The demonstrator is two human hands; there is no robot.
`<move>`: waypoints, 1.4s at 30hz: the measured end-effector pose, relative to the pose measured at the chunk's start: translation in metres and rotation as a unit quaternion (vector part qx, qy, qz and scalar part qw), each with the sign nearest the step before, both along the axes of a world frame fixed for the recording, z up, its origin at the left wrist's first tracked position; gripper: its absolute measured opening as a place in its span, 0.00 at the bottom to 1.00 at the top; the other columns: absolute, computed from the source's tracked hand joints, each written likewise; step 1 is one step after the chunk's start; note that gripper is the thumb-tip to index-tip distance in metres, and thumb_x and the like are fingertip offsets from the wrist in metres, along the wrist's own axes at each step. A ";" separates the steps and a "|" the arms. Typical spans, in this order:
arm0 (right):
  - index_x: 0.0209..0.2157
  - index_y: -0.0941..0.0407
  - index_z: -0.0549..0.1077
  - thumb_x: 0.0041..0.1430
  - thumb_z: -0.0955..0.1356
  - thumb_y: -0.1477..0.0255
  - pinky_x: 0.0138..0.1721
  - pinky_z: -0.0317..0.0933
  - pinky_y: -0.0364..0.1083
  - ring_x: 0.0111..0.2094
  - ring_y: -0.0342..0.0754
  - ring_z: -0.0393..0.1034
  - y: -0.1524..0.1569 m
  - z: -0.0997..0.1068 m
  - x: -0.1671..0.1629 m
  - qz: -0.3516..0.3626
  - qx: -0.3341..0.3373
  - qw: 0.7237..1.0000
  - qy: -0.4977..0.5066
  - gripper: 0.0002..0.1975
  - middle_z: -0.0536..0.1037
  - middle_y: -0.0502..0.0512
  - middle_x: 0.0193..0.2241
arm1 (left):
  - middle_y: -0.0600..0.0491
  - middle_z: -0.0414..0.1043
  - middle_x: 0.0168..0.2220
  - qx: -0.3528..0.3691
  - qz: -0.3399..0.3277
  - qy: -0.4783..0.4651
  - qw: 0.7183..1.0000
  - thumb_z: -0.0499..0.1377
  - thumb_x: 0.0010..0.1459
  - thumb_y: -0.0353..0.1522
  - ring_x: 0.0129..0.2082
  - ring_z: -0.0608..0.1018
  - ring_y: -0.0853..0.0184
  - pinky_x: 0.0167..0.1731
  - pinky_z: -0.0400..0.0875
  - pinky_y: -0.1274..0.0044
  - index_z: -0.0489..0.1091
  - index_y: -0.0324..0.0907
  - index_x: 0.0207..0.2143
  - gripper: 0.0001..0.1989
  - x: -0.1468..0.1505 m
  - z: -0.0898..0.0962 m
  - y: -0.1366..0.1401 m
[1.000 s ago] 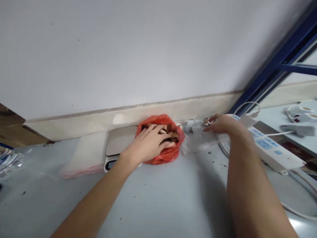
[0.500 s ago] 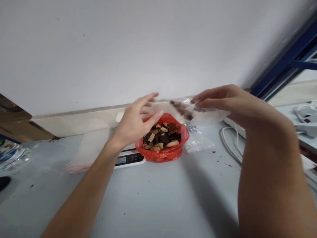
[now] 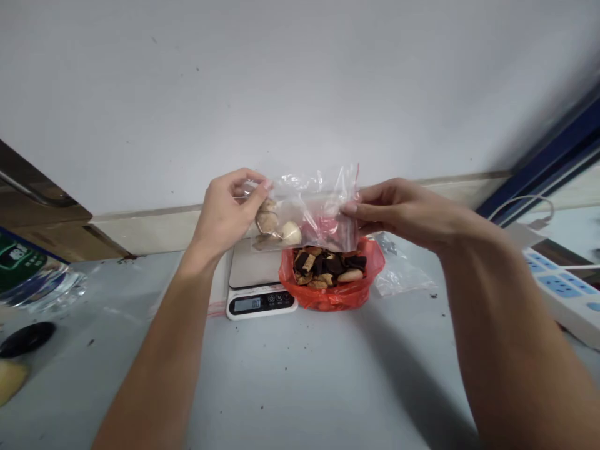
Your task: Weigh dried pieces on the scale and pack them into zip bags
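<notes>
A clear zip bag (image 3: 323, 212) with a few pale and brown dried pieces in it hangs sideways between my two hands. My left hand (image 3: 227, 209) pinches its bottom end, close to the pieces. On the other side, my right hand (image 3: 396, 206) grips the end with the red zip line. Beneath the bag stands a red plastic bag (image 3: 332, 297), open at the top and filled with dark and light dried slices (image 3: 323, 267). Beside it, a kitchen scale (image 3: 262, 303) reads 0.0, its plate partly behind the bag.
Flat empty zip bags (image 3: 218, 294) lie left of the scale, partly behind my left forearm. Another clear bag (image 3: 405, 278) lies right of the red one. A water bottle (image 3: 32, 275) and a black oval thing (image 3: 28, 339) are at left, a power strip (image 3: 562, 287) at right.
My left hand has closed on the free end of the zip bag, which now stretches between both hands. My right hand has come left relative to the wall; the view has shifted.
</notes>
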State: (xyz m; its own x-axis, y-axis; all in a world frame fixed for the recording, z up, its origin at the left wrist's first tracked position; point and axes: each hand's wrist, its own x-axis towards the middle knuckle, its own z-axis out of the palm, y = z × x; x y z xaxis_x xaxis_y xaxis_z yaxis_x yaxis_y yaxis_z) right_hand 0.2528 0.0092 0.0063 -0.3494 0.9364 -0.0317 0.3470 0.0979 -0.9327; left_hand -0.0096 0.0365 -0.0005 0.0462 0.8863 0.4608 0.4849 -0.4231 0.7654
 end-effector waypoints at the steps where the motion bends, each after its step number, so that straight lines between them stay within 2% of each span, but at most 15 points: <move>1: 0.25 0.55 0.80 0.50 0.79 0.48 0.34 0.70 0.48 0.28 0.47 0.73 0.000 0.000 -0.001 0.013 0.005 1.000 -0.016 0.23 0.81 0.55 0.26 | 0.53 0.80 0.30 -0.008 0.008 0.015 1.000 0.66 0.63 0.39 0.34 0.84 0.63 0.36 0.78 0.76 0.77 0.44 0.36 0.09 -0.003 0.001 0.000; 5: 0.23 0.54 0.81 0.48 0.78 0.55 0.33 0.68 0.47 0.28 0.47 0.72 0.001 -0.003 -0.014 0.078 -0.034 0.996 -0.030 0.17 0.81 0.53 0.25 | 0.52 0.82 0.36 -0.040 0.058 0.107 0.992 0.66 0.62 0.36 0.36 0.84 0.62 0.39 0.78 0.74 0.79 0.45 0.42 0.08 -0.011 0.003 0.000; 7: 0.21 0.54 0.81 0.46 0.77 0.58 0.30 0.65 0.45 0.27 0.45 0.70 0.003 -0.007 -0.023 0.100 -0.051 0.993 -0.040 0.14 0.78 0.51 0.22 | 0.50 0.82 0.44 -0.015 0.090 0.148 0.985 0.67 0.60 0.34 0.41 0.83 0.60 0.44 0.78 0.72 0.79 0.44 0.46 0.11 -0.012 0.003 -0.001; 9: 0.17 0.55 0.77 0.45 0.76 0.59 0.26 0.59 0.44 0.24 0.43 0.65 0.005 -0.011 -0.032 0.091 -0.041 0.994 -0.047 0.15 0.74 0.48 0.19 | 0.47 0.81 0.47 0.025 0.093 0.171 0.981 0.67 0.58 0.34 0.44 0.82 0.60 0.47 0.77 0.70 0.79 0.42 0.44 0.12 -0.010 0.003 -0.004; 10: 0.16 0.55 0.76 0.45 0.76 0.59 0.25 0.56 0.43 0.23 0.42 0.62 0.006 -0.013 -0.036 0.081 -0.030 0.995 -0.047 0.16 0.72 0.48 0.18 | 0.48 0.81 0.45 0.027 0.068 0.178 0.981 0.67 0.58 0.35 0.42 0.82 0.60 0.46 0.77 0.70 0.79 0.42 0.41 0.10 -0.008 0.004 -0.006; 12: 0.16 0.55 0.75 0.44 0.76 0.58 0.24 0.52 0.43 0.22 0.41 0.60 0.007 -0.015 -0.044 0.058 -0.017 0.997 -0.040 0.17 0.70 0.47 0.17 | 0.50 0.81 0.36 -0.036 -0.046 0.187 0.981 0.67 0.58 0.39 0.36 0.81 0.62 0.40 0.76 0.72 0.79 0.42 0.34 0.10 -0.003 0.006 -0.012; 14: 0.18 0.56 0.76 0.40 0.78 0.57 0.23 0.50 0.43 0.21 0.40 0.58 0.007 -0.016 -0.049 0.038 -0.018 0.999 -0.027 0.17 0.70 0.46 0.17 | 0.52 0.80 0.30 -0.137 -0.173 0.188 0.957 0.68 0.57 0.42 0.31 0.79 0.64 0.31 0.72 0.75 0.79 0.43 0.32 0.12 0.003 0.007 -0.018; 15: 0.18 0.56 0.76 0.38 0.79 0.57 0.22 0.49 0.43 0.21 0.40 0.58 0.007 -0.016 -0.051 0.029 -0.023 0.999 -0.019 0.18 0.70 0.46 0.17 | 0.53 0.79 0.28 -0.172 -0.209 0.189 0.944 0.68 0.56 0.42 0.28 0.78 0.66 0.27 0.69 0.77 0.79 0.43 0.31 0.12 0.005 0.008 -0.020; 19: 0.19 0.56 0.75 0.35 0.81 0.55 0.23 0.51 0.42 0.21 0.40 0.60 0.008 -0.021 -0.055 0.024 -0.049 0.998 0.016 0.22 0.73 0.47 0.18 | 0.55 0.77 0.24 -0.198 -0.225 0.183 0.936 0.66 0.58 0.39 0.23 0.72 0.70 0.22 0.60 0.78 0.80 0.42 0.27 0.11 0.006 0.007 -0.021; 24: 0.20 0.57 0.75 0.41 0.80 0.51 0.28 0.56 0.44 0.24 0.41 0.61 0.010 -0.029 -0.060 0.062 -0.061 0.996 0.029 0.24 0.71 0.48 0.19 | 0.55 0.80 0.24 -0.250 -0.261 0.143 0.921 0.63 0.56 0.29 0.26 0.77 0.69 0.27 0.68 0.78 0.82 0.42 0.27 0.08 -0.007 0.006 -0.013; 29: 0.20 0.56 0.74 0.43 0.78 0.53 0.27 0.55 0.45 0.25 0.43 0.62 0.008 -0.023 -0.063 0.082 -0.029 0.996 -0.024 0.21 0.72 0.50 0.21 | 0.55 0.76 0.20 -0.284 -0.237 0.104 0.923 0.63 0.51 0.25 0.23 0.77 0.69 0.26 0.69 0.78 0.77 0.41 0.19 0.09 -0.005 0.004 -0.013; 33: 0.17 0.54 0.70 0.44 0.72 0.56 0.23 0.51 0.44 0.22 0.42 0.59 0.004 -0.012 -0.064 0.066 -0.008 0.995 -0.074 0.17 0.68 0.48 0.18 | 0.56 0.74 0.18 -0.261 -0.201 0.113 0.937 0.63 0.49 0.27 0.20 0.73 0.72 0.22 0.63 0.79 0.75 0.41 0.17 0.09 0.002 0.008 -0.019; 38: 0.15 0.53 0.66 0.40 0.67 0.56 0.21 0.47 0.44 0.19 0.40 0.53 0.003 -0.005 -0.065 0.031 -0.011 0.993 -0.113 0.15 0.62 0.45 0.15 | 0.57 0.71 0.17 -0.235 -0.179 0.130 0.947 0.62 0.47 0.28 0.19 0.71 0.71 0.19 0.61 0.79 0.76 0.41 0.17 0.08 0.010 0.011 -0.024; 42: 0.15 0.54 0.67 0.38 0.67 0.56 0.22 0.49 0.44 0.20 0.40 0.55 0.007 -0.008 -0.059 0.020 -0.025 0.993 -0.113 0.16 0.63 0.46 0.15 | 0.56 0.69 0.15 -0.220 -0.098 0.181 0.953 0.62 0.46 0.29 0.18 0.68 0.71 0.19 0.57 0.77 0.74 0.42 0.15 0.09 0.006 0.013 -0.021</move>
